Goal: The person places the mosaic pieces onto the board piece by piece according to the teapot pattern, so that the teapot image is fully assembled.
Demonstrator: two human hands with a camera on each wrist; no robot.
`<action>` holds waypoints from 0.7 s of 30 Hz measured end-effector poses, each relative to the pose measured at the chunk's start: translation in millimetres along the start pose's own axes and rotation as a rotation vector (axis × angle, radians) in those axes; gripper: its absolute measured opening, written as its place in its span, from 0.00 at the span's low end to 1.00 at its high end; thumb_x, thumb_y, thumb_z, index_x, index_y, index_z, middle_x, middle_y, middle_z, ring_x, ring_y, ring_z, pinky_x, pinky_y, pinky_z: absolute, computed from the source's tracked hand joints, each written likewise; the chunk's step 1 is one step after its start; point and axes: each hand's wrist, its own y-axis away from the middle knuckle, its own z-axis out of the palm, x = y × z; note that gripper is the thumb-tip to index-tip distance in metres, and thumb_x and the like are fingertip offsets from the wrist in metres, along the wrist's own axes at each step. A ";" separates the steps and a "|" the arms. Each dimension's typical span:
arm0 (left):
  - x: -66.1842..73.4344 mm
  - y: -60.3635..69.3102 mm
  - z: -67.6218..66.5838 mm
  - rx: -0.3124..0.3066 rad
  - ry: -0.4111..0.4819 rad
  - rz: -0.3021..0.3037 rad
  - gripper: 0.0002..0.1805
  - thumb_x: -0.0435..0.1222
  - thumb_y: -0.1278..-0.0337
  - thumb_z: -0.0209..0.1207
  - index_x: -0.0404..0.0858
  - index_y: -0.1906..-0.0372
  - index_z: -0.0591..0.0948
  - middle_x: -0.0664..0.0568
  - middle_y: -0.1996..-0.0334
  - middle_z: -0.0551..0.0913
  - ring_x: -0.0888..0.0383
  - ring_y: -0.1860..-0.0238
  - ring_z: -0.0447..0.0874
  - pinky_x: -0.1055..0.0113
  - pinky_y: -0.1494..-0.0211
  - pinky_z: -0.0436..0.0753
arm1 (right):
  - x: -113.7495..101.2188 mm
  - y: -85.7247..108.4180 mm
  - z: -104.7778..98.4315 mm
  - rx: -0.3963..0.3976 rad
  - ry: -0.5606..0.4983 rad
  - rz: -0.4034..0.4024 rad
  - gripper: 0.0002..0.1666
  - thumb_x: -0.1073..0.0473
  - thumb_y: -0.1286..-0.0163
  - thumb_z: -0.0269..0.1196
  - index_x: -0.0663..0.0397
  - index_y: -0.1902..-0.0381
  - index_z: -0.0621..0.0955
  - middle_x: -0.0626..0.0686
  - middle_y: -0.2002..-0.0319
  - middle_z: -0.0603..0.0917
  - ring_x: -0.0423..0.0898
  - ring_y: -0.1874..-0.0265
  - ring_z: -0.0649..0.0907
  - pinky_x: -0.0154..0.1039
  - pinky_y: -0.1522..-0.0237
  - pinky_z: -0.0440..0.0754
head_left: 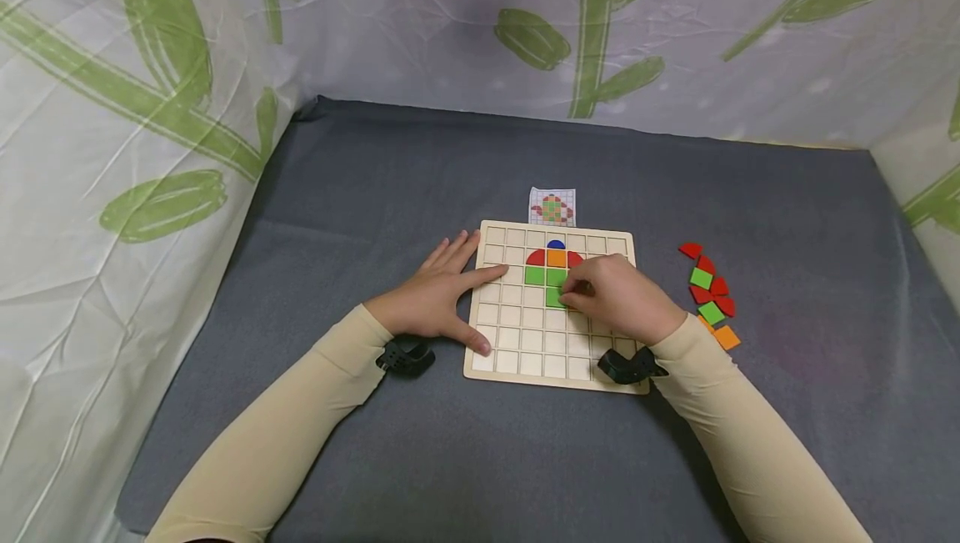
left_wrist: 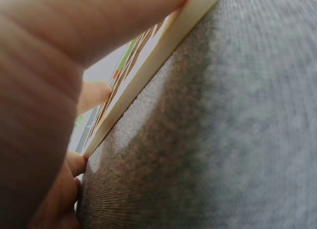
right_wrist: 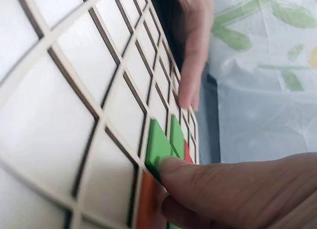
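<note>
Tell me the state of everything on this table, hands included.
Grid board: flat, partly filled
Pattern card: printed side up
Blue piece: in a cell
Orange square: in a cell
Red pieces on the board: in cells
Green squares on the board: in cells
Loose pieces: scattered
Left hand: spread, touching the board
Right hand: curled, thumb at a green square
Orange piece beside the thumb: partly hidden

Soft light fills the head view; the left-wrist grey cloth (left_wrist: 262, 120) blurs.
</note>
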 end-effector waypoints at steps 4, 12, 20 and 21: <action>0.8 0.3 -0.4 0.002 0.002 0.000 0.67 0.71 0.65 0.77 0.57 0.16 0.60 0.44 0.14 0.31 0.49 0.15 0.22 0.50 0.15 0.28 | 5.4 5.4 -7.3 -0.009 0.010 0.035 0.02 0.62 0.31 0.73 0.50 0.65 0.91 0.44 0.69 0.88 0.40 0.68 0.83 0.40 0.62 0.84; -0.2 -0.8 -0.3 0.002 0.002 -0.004 0.67 0.70 0.64 0.77 0.57 0.16 0.60 0.44 0.14 0.31 0.49 0.15 0.21 0.50 0.15 0.28 | 17.7 20.4 -28.6 0.008 0.048 0.070 0.05 0.66 0.31 0.71 0.57 0.59 0.92 0.49 0.65 0.90 0.43 0.67 0.84 0.42 0.62 0.84; 0.6 0.1 -0.5 -0.005 0.000 -0.009 0.67 0.70 0.65 0.77 0.57 0.16 0.60 0.45 0.14 0.30 0.49 0.15 0.21 0.49 0.15 0.28 | 36.4 46.8 -44.9 -0.026 0.046 0.159 0.08 0.67 0.31 0.71 0.60 0.55 0.90 0.53 0.59 0.90 0.45 0.65 0.87 0.45 0.61 0.88; 0.8 0.3 -0.7 -0.006 0.003 -0.010 0.67 0.70 0.65 0.77 0.57 0.16 0.60 0.45 0.14 0.30 0.49 0.15 0.21 0.50 0.15 0.28 | 39.5 50.4 -46.7 -0.030 0.041 0.173 0.09 0.67 0.31 0.71 0.60 0.54 0.90 0.53 0.59 0.90 0.45 0.64 0.87 0.45 0.61 0.88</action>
